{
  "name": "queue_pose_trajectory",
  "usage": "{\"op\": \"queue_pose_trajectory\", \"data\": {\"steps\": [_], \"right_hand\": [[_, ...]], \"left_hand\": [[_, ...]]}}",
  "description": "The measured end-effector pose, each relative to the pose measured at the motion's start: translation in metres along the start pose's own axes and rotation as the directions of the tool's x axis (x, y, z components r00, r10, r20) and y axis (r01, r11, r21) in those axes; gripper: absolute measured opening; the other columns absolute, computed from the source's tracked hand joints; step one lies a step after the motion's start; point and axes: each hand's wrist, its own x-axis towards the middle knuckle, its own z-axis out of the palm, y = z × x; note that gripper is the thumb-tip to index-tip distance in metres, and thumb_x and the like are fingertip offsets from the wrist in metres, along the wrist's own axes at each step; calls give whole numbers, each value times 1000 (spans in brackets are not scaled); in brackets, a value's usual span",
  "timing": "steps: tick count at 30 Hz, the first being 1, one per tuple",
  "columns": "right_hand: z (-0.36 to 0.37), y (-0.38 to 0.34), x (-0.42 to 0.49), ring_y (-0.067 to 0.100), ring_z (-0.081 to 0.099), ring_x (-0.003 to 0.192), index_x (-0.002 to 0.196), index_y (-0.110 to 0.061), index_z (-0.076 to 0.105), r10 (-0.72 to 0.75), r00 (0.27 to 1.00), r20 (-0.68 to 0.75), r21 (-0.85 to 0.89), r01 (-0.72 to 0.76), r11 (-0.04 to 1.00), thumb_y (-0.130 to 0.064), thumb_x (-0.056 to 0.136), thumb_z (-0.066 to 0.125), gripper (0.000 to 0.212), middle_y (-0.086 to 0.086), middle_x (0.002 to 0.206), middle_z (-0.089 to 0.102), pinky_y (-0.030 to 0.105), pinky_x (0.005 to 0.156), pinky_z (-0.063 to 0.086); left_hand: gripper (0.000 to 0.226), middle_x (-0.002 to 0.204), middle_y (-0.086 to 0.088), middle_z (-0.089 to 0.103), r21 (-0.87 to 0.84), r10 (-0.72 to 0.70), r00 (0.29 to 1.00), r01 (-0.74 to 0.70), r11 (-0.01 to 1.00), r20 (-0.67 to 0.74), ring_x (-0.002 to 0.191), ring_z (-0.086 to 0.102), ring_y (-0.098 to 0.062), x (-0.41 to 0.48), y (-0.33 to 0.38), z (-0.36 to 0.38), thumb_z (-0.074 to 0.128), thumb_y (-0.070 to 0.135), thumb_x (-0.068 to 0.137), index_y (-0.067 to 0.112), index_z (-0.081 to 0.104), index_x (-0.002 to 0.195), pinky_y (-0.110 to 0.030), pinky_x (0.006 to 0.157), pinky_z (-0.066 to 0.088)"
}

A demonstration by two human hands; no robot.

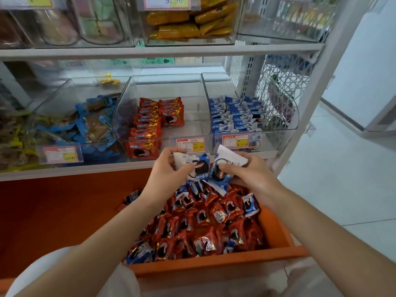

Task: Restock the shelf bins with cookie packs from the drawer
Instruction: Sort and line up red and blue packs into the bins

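Observation:
An open orange drawer [214, 265] below the shelf is heaped with red cookie packs [205, 221] and a few blue-and-white ones. My left hand [169, 168] grips a blue-and-white cookie pack [198, 167] above the drawer's back. Right beside it, my right hand [250, 174] pinches another blue-and-white pack [225, 168]. Both hands hover just in front of the shelf edge. On the shelf stand clear bins: a middle bin [192, 116] with rows of red packs and a right bin [278, 116] with blue-and-white packs.
A left bin [64, 99] holds blue-wrapped brown snacks. Price tags [190, 144] hang on the bin fronts. An upper shelf [160, 51] carries bins of yellow packets. A white lattice side panel [285, 82] closes the shelf on the right; tiled floor lies beyond.

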Motion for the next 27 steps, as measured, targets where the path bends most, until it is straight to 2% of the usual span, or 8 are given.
{"op": "queue_pose_trajectory", "data": {"steps": [3, 6, 12, 16, 20, 23, 25, 27], "right_hand": [[1, -4, 3, 20, 69, 92, 100, -17, 61, 0, 1000, 6, 68, -1, 998, -6, 79, 73, 27, 5, 99, 70, 34, 83, 57], [-1, -10, 6, 15, 71, 85, 105, -14, 60, 17, 1000, -10, 135, -16, 991, -5, 78, 73, 30, 3, 95, 71, 27, 71, 58], [-7, -23, 9, 2, 60, 83, 91, -27, 57, -34, 995, -90, -42, 30, 999, -17, 79, 75, 24, -8, 91, 66, 15, 62, 44], [-6, -26, 8, 6, 65, 81, 88, -31, 55, -76, 990, -121, -38, 72, 997, -12, 81, 73, 27, -5, 96, 64, 13, 55, 51], [-3, -25, 6, 14, 70, 86, 97, -20, 60, -28, 998, -55, -36, 26, 999, -11, 84, 70, 19, 3, 100, 68, 23, 68, 58], [0, -23, 7, 11, 71, 84, 99, -9, 64, 38, 999, 29, 83, -41, 996, -10, 87, 65, 12, 6, 97, 72, 21, 65, 57], [2, -23, 7, 11, 71, 81, 99, -5, 65, 74, 995, 67, 173, -84, 981, -9, 87, 64, 13, 5, 91, 74, 21, 65, 56], [2, -22, 8, 13, 71, 82, 100, -6, 65, 91, 993, 80, 185, -105, 977, -12, 85, 66, 16, 6, 93, 74, 25, 68, 58]], "left_hand": [[30, 109, 1, 63, -53, -14, 1000, 13, 999, -13, 97, 62, -12, 4, 3, 4, 66, 20, 88, 23, 51, 113, -20, 75, 50], [36, 107, 0, 63, -31, -52, 998, 53, 998, 36, 93, 64, -14, 3, 4, 2, 71, 22, 82, 24, 54, 113, -20, 70, 53], [37, 97, 1, 65, 56, -47, 997, 43, 997, 65, 74, 62, -6, 3, 8, 0, 73, 15, 81, 23, 59, 114, -14, 58, 51], [29, 91, -2, 64, 57, -11, 1000, 12, 998, -24, 70, 60, -9, 6, 10, -8, 74, 15, 80, 29, 60, 101, -15, 53, 48], [33, 93, -3, 64, -4, 8, 994, -8, 1000, -107, 76, 66, -15, 8, 11, -15, 76, 13, 78, 27, 59, 102, -22, 57, 52], [35, 94, 5, 62, 11, 58, 989, -57, 998, -134, 68, 62, 3, 9, 12, -17, 75, 8, 78, 25, 57, 104, -11, 53, 47], [36, 98, 10, 61, 16, 78, 987, -76, 997, -142, 77, 60, 8, 10, 11, -17, 75, 8, 78, 29, 56, 102, -10, 62, 49], [33, 97, 11, 62, 37, 73, 986, -69, 997, -147, 89, 60, -1, 11, 10, -17, 75, 11, 79, 31, 56, 96, -18, 76, 50]]}}
